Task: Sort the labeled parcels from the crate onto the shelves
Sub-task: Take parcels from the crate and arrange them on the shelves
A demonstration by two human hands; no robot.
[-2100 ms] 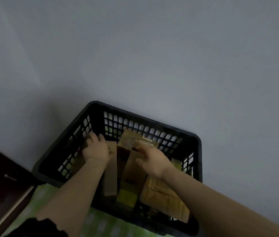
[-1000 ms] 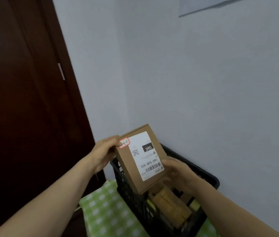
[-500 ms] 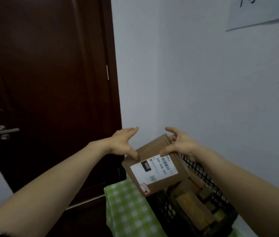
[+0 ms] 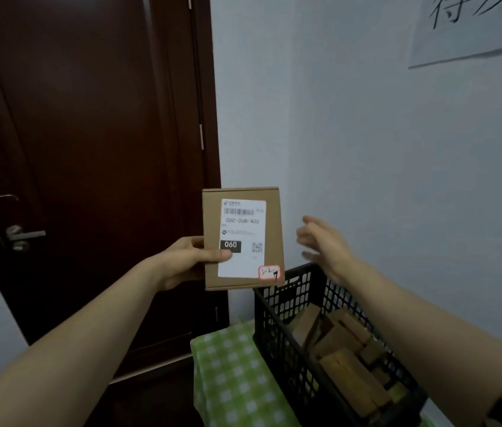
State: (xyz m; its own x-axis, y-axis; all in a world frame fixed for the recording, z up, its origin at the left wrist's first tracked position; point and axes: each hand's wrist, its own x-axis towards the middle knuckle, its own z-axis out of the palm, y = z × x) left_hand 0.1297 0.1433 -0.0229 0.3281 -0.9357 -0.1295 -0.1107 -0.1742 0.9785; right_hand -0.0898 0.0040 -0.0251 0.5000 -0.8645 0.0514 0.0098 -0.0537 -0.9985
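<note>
My left hand (image 4: pixel 191 258) grips a brown cardboard parcel (image 4: pixel 242 238) by its left edge, thumb across the front, and holds it upright in the air. Its white label reads 060-068-A05 with a black 060 block, and a small red-edged sticker sits at the lower right corner. My right hand (image 4: pixel 325 245) hovers to the right of the parcel, fingers spread, touching nothing. Below it stands the black plastic crate (image 4: pixel 277 306) with several more brown parcels (image 4: pixel 351 365) inside.
The crate rests on a surface covered by a green checked cloth (image 4: pixel 228 371). A dark wooden door (image 4: pixel 89 149) with a metal handle (image 4: pixel 23 237) fills the left. A pale wall with a paper sign (image 4: pixel 471 26) rises on the right.
The parcel has been lifted from the crate, turned label-upright and raised. My right hand has let go of it and drawn away to the right; the left hand alone now holds it.
</note>
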